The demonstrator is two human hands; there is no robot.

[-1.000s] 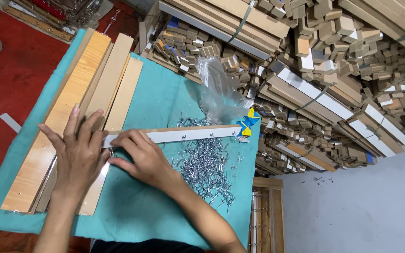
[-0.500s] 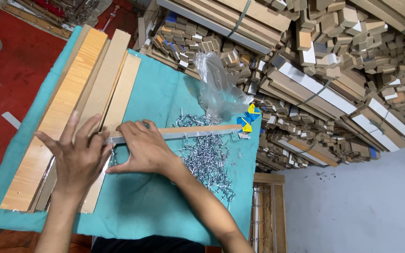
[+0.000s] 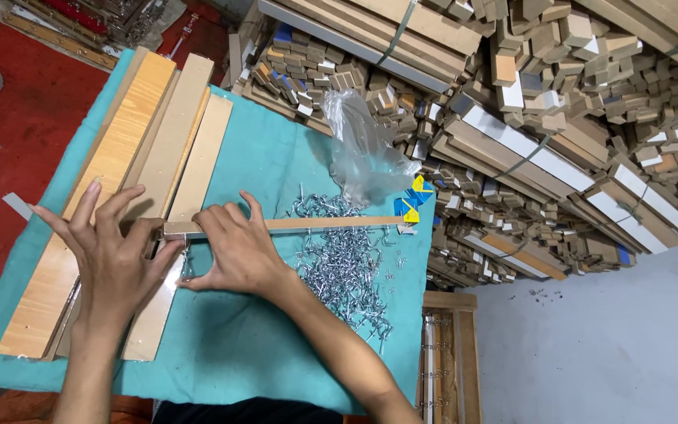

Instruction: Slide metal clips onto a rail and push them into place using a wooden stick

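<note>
From the head camera, the left hand (image 3: 115, 251) lies spread and flat, fingers open, against the near end of a thin wooden strip (image 3: 308, 224). The right hand (image 3: 237, 251) curls loosely over that strip, which lies across the teal cloth (image 3: 260, 165) above a pile of metal hooks (image 3: 347, 271).

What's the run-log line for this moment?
left hand: flat on wooden planks | right hand: gripping thin wooden strip | metal hooks: heaped on teal cloth

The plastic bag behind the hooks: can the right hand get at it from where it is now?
Probably yes. The right hand rests on the wooden strip, and the plastic bag lies just beyond it. Only the low pile of metal hooks and the strip lie between; nothing tall blocks the way.
</note>
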